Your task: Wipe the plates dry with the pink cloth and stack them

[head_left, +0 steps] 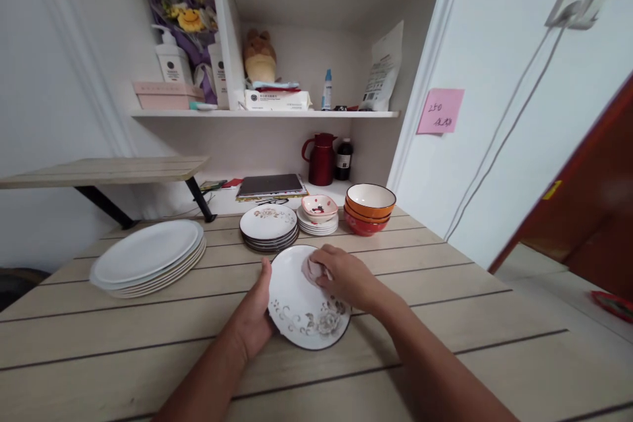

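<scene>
White round plate with a thin dark rim and grey-brown flower print [297, 306], front and centre at the near part of the pale, dark-lined wooden-slat table [123, 349], its decorated face towards the camera! The left hand [253, 322] has it by the left edge, thumb along the rim, palm half curled, the other fingers hidden beneath. Over to the right hand [346, 277]: fingers bent inward, gripping a bunched pale pinkish cloth [310, 271] right against the upper part of the plate's face. Whether the plate's underside touches the wood, I cannot tell.

Just beyond it, a neat stack of matching dark-rimmed flowered plates [270, 223]! Right beside that, a small white dish with red markings [320, 206] sits on a pile of small white plates [319, 229]. Further right, orange bowls with pale insides [370, 201] rest nested in a red patterned bowl [364, 225]. Out left, well apart, large white oval plates [148, 254] lie stacked. And at the back, a flat dark grey laptop [271, 184] lies near a deep red jug with a handle [321, 161], a dark bottle with a white label [343, 159] beside it.
</scene>
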{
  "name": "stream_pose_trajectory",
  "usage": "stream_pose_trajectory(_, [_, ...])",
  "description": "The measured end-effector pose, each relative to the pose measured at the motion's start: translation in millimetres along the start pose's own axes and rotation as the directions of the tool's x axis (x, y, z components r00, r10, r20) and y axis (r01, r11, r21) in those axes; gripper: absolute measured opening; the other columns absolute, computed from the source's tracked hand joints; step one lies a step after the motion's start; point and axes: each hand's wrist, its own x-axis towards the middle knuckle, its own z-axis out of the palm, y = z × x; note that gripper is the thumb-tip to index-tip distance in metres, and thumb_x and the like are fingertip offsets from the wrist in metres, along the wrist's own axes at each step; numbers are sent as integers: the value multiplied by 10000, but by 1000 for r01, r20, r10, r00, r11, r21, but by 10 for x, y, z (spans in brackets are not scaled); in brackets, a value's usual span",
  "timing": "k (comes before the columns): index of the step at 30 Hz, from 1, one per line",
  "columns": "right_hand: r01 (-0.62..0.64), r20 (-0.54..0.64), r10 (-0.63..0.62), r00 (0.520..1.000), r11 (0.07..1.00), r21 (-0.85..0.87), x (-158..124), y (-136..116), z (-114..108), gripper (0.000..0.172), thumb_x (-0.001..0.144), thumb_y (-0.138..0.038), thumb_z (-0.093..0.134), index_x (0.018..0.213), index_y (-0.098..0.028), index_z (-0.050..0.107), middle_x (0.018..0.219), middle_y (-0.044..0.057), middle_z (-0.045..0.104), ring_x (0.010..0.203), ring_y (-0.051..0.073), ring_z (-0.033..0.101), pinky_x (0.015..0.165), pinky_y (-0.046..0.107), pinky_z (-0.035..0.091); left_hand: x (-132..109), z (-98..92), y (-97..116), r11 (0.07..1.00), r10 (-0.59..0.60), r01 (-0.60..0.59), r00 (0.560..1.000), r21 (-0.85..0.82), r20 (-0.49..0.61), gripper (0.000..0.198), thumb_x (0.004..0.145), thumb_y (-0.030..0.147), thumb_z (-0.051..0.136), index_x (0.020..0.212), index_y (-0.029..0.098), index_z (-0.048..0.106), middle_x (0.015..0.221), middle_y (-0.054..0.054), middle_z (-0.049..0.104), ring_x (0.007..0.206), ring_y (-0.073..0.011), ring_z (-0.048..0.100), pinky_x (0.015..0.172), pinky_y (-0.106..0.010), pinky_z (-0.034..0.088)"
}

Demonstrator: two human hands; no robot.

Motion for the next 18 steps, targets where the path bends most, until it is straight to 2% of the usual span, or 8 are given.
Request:
stream_pose_trajectory(2, [27, 146, -23, 989, 999, -26, -108, 14, -91, 249, 730, -189, 609, 979, -211, 605, 1023, 60, 628, 876, 201, 567, 691, 278, 357, -3, -8, -3, 1000, -11, 11, 1000, -3, 8, 749, 831, 669, 464, 1348, 128, 514, 1202, -161, 674, 1168, -300, 597, 1018, -406, 404])
stream_pose_trajectory(4, [97, 294, -92, 951, 995, -4, -196, -49, -141, 244, 693, -226, 663, 932, -223, 612, 969, 35, 639, 833, 198, 569, 656, 274, 342, -9, -7, -5, 1000, -21, 21, 1000, -11, 23, 734, 844, 650, 464, 1350, 119, 511, 1200, -163, 674, 1162, -298, 602, 1014, -400, 411])
stream_pose_trajectory(6, [174, 371, -188, 910, 982, 71, -239, -172, -121, 238, 692, -249, 684, 919, -236, 616, 947, 14, 636, 806, 188, 569, 652, 271, 343, -14, 0, -5, 1000, -15, 16, 999, -24, 46, 711, 862, 628, 455, 1358, 121, 503, 1197, -156, 678, 1149, -290, 611, 1007, -392, 420])
stream_pose_trajectory(7, [207, 369, -238, 899, 971, 120, -239, -244, -80, 246, 703, -247, 681, 940, -243, 616, 962, 11, 632, 812, 184, 570, 665, 270, 353, -12, 2, -5, 999, -5, 6, 999, -33, 54, 703, 867, 621, 454, 1361, 123, 499, 1191, -152, 681, 1139, -287, 617, 1003, -389, 426])
stream_pose_trajectory(10, [256, 190, -297, 936, 943, 214, -150, -435, 123, 278, 758, -220, 637, 1030, -247, 589, 1054, 28, 608, 899, 187, 566, 740, 276, 389, 9, -6, -7, 998, 30, -25, 997, -66, 67, 717, 866, 635, 432, 1359, 119, 501, 1166, -155, 693, 1108, -293, 633, 989, -396, 440])
stream_pose_trajectory(13, [233, -22, -233, 972, 960, 153, 24, -485, 293, 243, 798, -188, 592, 1036, -230, 571, 1072, 51, 592, 974, 202, 540, 811, 299, 392, 37, -21, -10, 996, 33, -29, 998, -83, 45, 753, 862, 674, 366, 1351, 119, 508, 1161, -171, 690, 1095, -304, 639, 985, -419, 440])
stream_pose_trajectory(15, [158, -85, -152, 985, 985, 62, 129, -412, 311, 226, 812, -156, 560, 1026, -227, 574, 1075, 58, 595, 999, 206, 526, 846, 312, 378, 40, -19, -10, 996, 41, -40, 999, -76, 20, 751, 862, 679, 354, 1349, 129, 511, 1172, -170, 686, 1109, -302, 633, 992, -422, 434])
stream_pose_trajectory(18, [10, -114, -13, 993, 1000, -29, 171, -189, 206, 257, 816, -130, 521, 1050, -216, 581, 1120, 81, 590, 1020, 216, 514, 857, 326, 362, 17, 4, -7, 999, 35, -34, 999, -27, 6, 702, 862, 649, 418, 1345, 150, 519, 1196, -152, 679, 1140, -288, 618, 1007, -404, 421])
